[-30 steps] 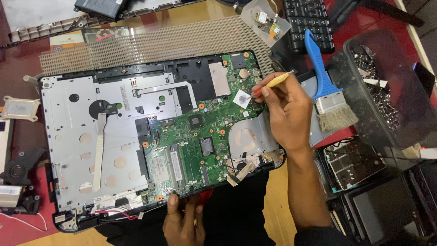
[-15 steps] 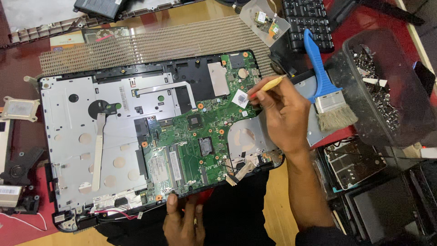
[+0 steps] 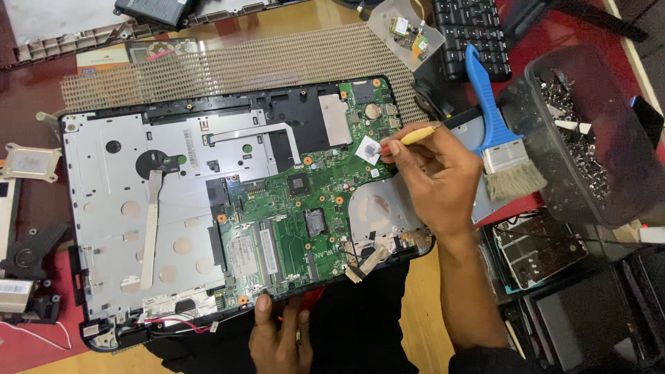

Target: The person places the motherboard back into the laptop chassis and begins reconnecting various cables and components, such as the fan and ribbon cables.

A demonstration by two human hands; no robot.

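A yellow-handled screwdriver (image 3: 418, 134) is pinched between the fingers of the right hand (image 3: 433, 180), its tip set down on the green board (image 3: 305, 208) just left of the fingertips, beside the small square chip (image 3: 369, 148). The board lies in the open laptop shell (image 3: 125, 208), whose near edge is pressed by the curled left hand (image 3: 277, 332); whether anything is gripped there cannot be told. A blue brush (image 3: 495, 131) and a dark bin of screws (image 3: 589, 131) lie to the right of the right hand.

A slip seems the main risk: if the tip is pushed at a slant, it could skate across the board and scratch a trace or the chip, and a freed screw could roll under the board.

Compared with a second ago, the screwdriver is lowered and drawn leftward toward the chip; the left hand is unchanged.
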